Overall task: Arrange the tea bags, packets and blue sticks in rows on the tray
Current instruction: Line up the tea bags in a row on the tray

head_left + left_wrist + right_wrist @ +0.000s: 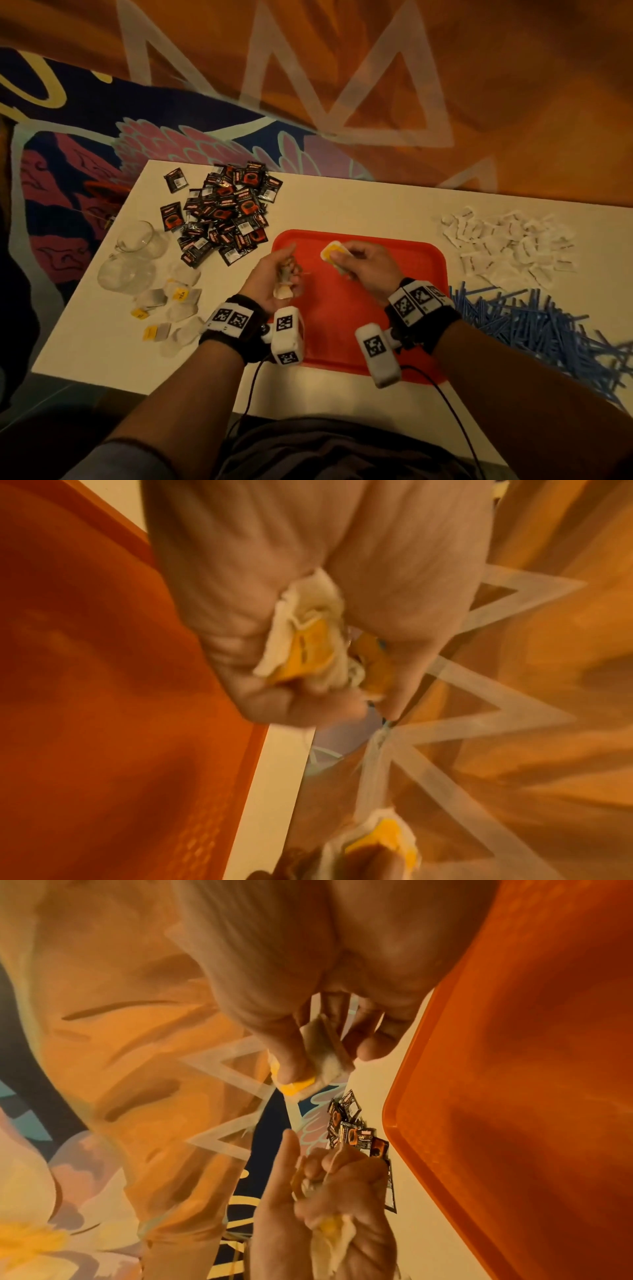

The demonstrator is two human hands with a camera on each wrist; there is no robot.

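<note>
The red tray [411, 274] lies on the white table in front of me. Over its left part my left hand [284, 274] grips a bunch of tea bags [308, 642] with yellow tags, fingers curled round them. Over the tray's far middle my right hand [356, 262] pinches a single tea bag [334, 257] with a yellow tag [298, 1087] between thumb and fingers. More tea bags [171, 308] lie loose left of the tray. A heap of black packets [226, 216] sits at the far left, white packets [507, 246] at the far right, blue sticks [534, 325] at the right.
Two glass cups [130, 257] stand at the table's left edge beside the loose tea bags. A patterned carpet [308, 68] lies beyond the table. Cables hang from both wrist cameras over the near edge.
</note>
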